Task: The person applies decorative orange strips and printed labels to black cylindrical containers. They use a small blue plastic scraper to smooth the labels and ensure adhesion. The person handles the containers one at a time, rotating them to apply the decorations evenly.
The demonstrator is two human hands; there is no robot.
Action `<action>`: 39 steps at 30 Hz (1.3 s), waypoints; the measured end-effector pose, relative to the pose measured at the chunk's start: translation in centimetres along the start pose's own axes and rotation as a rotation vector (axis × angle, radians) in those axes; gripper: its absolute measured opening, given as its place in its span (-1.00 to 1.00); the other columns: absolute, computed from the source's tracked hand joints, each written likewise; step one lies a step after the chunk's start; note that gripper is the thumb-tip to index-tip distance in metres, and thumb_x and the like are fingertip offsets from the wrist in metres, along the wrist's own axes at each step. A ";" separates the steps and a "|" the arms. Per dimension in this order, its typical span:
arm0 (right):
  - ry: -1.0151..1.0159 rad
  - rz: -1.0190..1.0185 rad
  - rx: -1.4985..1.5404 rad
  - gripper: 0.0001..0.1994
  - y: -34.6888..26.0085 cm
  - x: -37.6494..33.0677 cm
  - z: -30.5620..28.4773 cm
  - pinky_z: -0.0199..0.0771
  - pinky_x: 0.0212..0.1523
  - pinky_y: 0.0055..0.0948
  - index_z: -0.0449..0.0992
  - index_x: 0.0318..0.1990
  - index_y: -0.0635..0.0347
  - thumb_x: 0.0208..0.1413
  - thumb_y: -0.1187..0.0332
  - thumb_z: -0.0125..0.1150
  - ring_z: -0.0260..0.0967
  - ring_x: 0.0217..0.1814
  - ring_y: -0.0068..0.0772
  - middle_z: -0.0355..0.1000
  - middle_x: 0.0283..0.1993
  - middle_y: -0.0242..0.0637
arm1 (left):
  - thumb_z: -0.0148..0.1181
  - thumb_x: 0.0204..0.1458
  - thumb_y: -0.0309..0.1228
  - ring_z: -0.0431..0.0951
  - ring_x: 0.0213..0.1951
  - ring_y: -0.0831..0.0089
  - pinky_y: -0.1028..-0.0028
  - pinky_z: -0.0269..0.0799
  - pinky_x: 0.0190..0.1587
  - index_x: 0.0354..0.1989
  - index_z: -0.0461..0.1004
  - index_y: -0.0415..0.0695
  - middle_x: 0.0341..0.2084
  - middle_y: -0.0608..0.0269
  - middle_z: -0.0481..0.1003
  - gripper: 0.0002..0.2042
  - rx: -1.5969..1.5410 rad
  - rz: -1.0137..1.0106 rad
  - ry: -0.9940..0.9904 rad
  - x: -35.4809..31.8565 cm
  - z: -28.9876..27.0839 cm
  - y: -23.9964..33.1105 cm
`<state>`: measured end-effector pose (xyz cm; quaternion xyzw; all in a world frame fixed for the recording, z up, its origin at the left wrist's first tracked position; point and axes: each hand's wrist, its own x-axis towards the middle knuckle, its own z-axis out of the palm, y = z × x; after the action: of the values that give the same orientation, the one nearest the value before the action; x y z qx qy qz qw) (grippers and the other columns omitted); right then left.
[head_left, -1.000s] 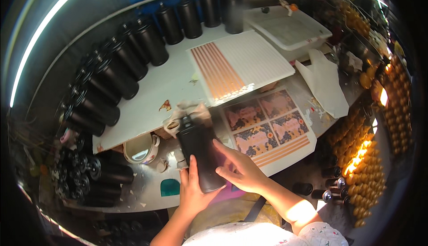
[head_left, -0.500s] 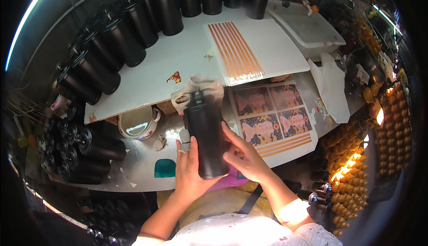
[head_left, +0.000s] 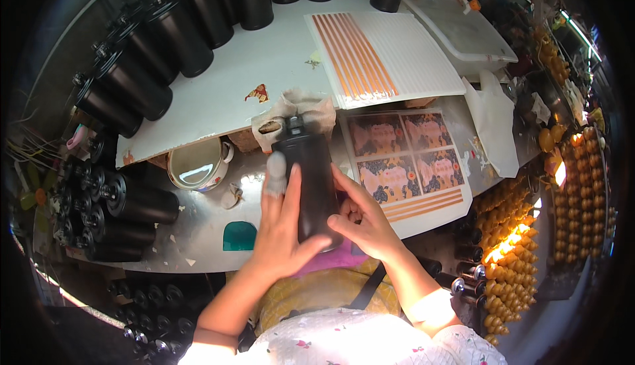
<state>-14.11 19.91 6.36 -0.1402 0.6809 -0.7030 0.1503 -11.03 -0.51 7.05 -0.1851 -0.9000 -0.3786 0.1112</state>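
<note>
A matte black cylinder with a small fitting at its top stands close in front of me, tilted slightly. My left hand lies along its left side, its thumb across the lower end and a grey covering on one finger. On the right side, my right hand presses its thumb against the lower part, with its other fingers partly curled behind. Just beyond the cylinder's top is a crumpled beige cloth. To the right lies a printed sheet with dark floral panels and orange strips.
More black cylinders line the back and left of a raised white board. A white sheet with orange strips, a basin, a pot and a teal scraper-like piece lie around. Gold bead-like rows stand at right.
My left hand has shifted up along the cylinder, and its thumb now crosses the lower end. My right hand stays at the right side. The view has shifted slightly.
</note>
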 end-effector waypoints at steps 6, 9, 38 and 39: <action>0.071 -0.056 -0.159 -0.16 0.1 -0.4 0.5 0.33 -0.34 -0.63 0.09 0.49 0.13 0.09 0.28 0.41 0.22 -0.33 -0.66 0.30 0.15 -0.27 | 0.04 0.11 0.23 0.06 0.44 -0.03 -0.15 -0.40 0.43 0.39 0.28 0.00 -0.13 0.08 0.47 -0.24 0.206 0.320 -0.092 6.8 -3.0 0.1; 0.068 -0.055 -0.171 -0.17 0.1 -0.5 0.7 0.36 -0.30 -0.60 0.11 0.47 0.15 0.08 0.28 0.42 0.24 -0.32 -0.62 0.30 0.15 -0.27 | 0.00 0.11 0.26 0.16 0.41 0.06 -0.17 -0.46 0.43 0.35 0.35 0.05 -0.25 0.19 0.52 -0.26 0.052 0.373 -0.173 2.6 -2.2 0.4; 0.424 -0.152 -0.599 -0.57 1.2 -6.4 -5.3 0.46 -0.24 -0.43 0.48 0.21 0.09 0.14 0.44 0.24 0.40 -0.30 -0.36 0.39 0.19 -0.19 | 0.10 -0.01 0.26 0.24 0.34 -0.03 -0.36 -0.39 0.38 0.02 0.59 0.02 0.01 0.29 0.52 -0.37 0.452 0.484 -0.333 4.0 -2.7 3.2; 0.551 -0.121 -0.861 -0.57 1.6 -7.7 -6.8 0.48 -0.23 -0.39 0.51 0.18 0.06 0.12 0.44 0.24 0.40 -0.31 -0.32 0.40 0.17 -0.21 | 0.15 -0.06 0.27 0.30 0.31 0.04 -0.38 -0.38 0.38 0.00 0.61 0.07 -0.06 0.37 0.55 -0.39 0.434 0.483 -0.353 2.9 -2.5 3.1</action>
<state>-9.77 29.17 4.55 -0.0382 0.9135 -0.3774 -0.1472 -12.20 0.38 11.76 -0.4268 -0.8950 -0.1040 0.0769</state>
